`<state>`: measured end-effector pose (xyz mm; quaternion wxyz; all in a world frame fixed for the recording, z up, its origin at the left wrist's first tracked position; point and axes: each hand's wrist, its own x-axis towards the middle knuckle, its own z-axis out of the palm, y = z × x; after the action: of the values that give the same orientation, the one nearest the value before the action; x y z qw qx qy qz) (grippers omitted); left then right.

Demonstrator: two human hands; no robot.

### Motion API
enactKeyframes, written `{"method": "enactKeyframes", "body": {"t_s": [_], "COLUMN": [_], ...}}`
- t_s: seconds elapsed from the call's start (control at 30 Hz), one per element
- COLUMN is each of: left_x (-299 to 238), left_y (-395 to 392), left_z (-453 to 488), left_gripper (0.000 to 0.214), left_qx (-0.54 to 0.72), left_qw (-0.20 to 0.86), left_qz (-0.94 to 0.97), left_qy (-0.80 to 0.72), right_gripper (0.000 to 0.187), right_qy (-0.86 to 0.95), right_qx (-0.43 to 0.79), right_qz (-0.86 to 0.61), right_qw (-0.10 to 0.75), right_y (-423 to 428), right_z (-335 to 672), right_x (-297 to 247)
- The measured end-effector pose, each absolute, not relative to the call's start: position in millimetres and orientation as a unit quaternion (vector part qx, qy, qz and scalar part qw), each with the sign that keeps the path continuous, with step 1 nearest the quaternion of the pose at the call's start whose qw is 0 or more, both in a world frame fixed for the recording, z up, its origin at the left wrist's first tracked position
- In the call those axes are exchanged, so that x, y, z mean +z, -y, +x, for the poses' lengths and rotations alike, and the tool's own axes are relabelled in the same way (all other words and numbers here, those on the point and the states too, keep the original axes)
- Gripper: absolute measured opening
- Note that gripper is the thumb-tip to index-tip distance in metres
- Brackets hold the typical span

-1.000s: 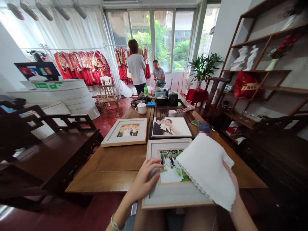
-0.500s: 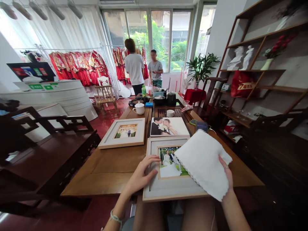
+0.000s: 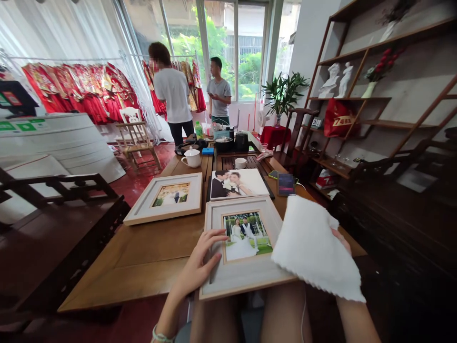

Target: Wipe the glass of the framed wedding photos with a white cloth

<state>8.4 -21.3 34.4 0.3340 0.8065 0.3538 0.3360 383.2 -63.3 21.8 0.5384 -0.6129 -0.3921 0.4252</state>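
Note:
A pale wooden photo frame (image 3: pixel 240 275) with a wedding picture rests half on my lap, half on the wooden table (image 3: pixel 150 257). My left hand (image 3: pixel 200 259) lies on the frame's left border, fingers spread, steadying it. My right hand (image 3: pixel 341 240) grips a white cloth (image 3: pixel 314 247) by its right side, and the cloth hangs over the frame's right edge. Only a few fingers of that hand show behind the cloth.
A second framed photo (image 3: pixel 167 197) and a frameless print (image 3: pixel 237 183) lie farther up the table, with a phone (image 3: pixel 285 184), a white teapot (image 3: pixel 192 157) and a tea tray (image 3: pixel 235 152) beyond. Two people (image 3: pixel 173 95) stand by the window. Dark wooden shelves (image 3: pixel 357 124) stand right, a bench (image 3: pixel 53 224) left.
The cloth has slid right off the picture, uncovering the whole photo. The view has swung to the left and down. The person at the window has stood up.

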Motion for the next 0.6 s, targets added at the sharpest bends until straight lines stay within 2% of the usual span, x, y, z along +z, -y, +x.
{"method": "enactKeyframes", "body": {"t_s": [0.1, 0.17, 0.4, 0.53, 0.6], "left_x": [36.2, 37.1, 35.0, 31.8, 30.3], "left_y": [21.1, 21.0, 19.1, 17.7, 17.1], "left_z": [8.7, 9.1, 8.1, 6.4, 5.4], "left_gripper": [0.031, 0.032, 0.037, 0.042, 0.044], "left_qx": [0.325, 0.319, 0.312, 0.332, 0.344], "left_qw": [0.321, 0.31, 0.296, 0.304, 0.307], "left_qz": [0.813, 0.818, 0.832, 0.823, 0.816], "left_qy": [-0.361, -0.364, -0.35, -0.346, -0.349], "right_gripper": [0.064, 0.06, 0.027, 0.023, 0.022], "right_qy": [0.409, 0.368, 0.152, 0.108, 0.135], "right_qx": [0.511, 0.581, 0.688, 0.689, 0.666], "right_qz": [-0.62, -0.6, -0.524, -0.505, -0.482], "right_qw": [0.432, 0.409, 0.478, 0.509, 0.553], "right_y": [73.1, 77.7, 83.1, 86.3, 87.6], "right_z": [369.5, 358.7, 346.4, 342.0, 344.2], "right_x": [29.8, 35.6, 51.3, 61.6, 64.6]}}
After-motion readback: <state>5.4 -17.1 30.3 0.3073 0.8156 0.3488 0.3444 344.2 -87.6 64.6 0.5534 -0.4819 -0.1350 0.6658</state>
